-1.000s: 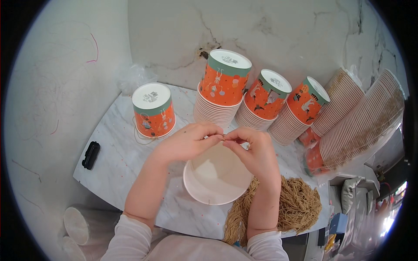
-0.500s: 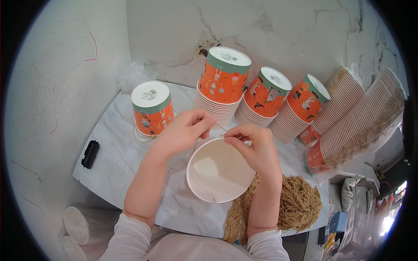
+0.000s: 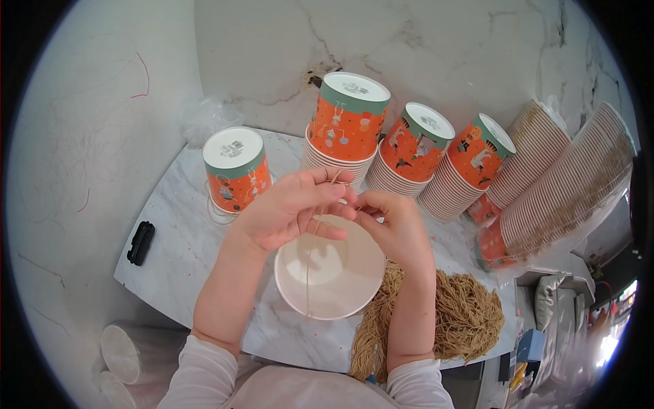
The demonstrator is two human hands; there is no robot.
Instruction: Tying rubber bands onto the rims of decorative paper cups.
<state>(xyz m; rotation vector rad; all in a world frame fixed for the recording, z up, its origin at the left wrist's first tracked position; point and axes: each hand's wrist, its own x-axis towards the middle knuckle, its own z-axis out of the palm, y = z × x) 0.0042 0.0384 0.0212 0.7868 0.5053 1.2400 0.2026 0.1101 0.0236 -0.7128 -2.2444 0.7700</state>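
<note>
White paper tub (image 3: 354,273) is sitting mouth-up nr the front edge of the bench (image 3: 204,259). Left hand (image 3: 300,201) is hovering over its far side, fingers partly fanned, w/ a thin cord (image 3: 308,276) running among them and dangling across the tub's mouth; can't tell how firmly that grip is closing. Right hand (image 3: 395,221) is meeting it fingertip to fingertip, thumb + index pinching the cord.

Room-wise, marble's showing btwn the tub and the black case (image 3: 141,243) by the left edge. On the right, a tan cord bundle (image 3: 470,317) is crowding the tub and lying under the right forearm. Orange tub stacks (image 3: 347,129) are standing just behind the hands; an upside-down orange tub (image 3: 235,184) is sitting off left.

Fingers are hiding part of the far rim + the pinch pt. Can't tell if the dangling end's touching the near rim. White containers (image 3: 122,351) lower left are getting cut off, far right's blurring.

Bench top is pale veined marble, red specks dotting it. A marbled wall (image 3: 272,54) is backing it, a scribbled white wall (image 3: 82,102) is rising left.
</note>
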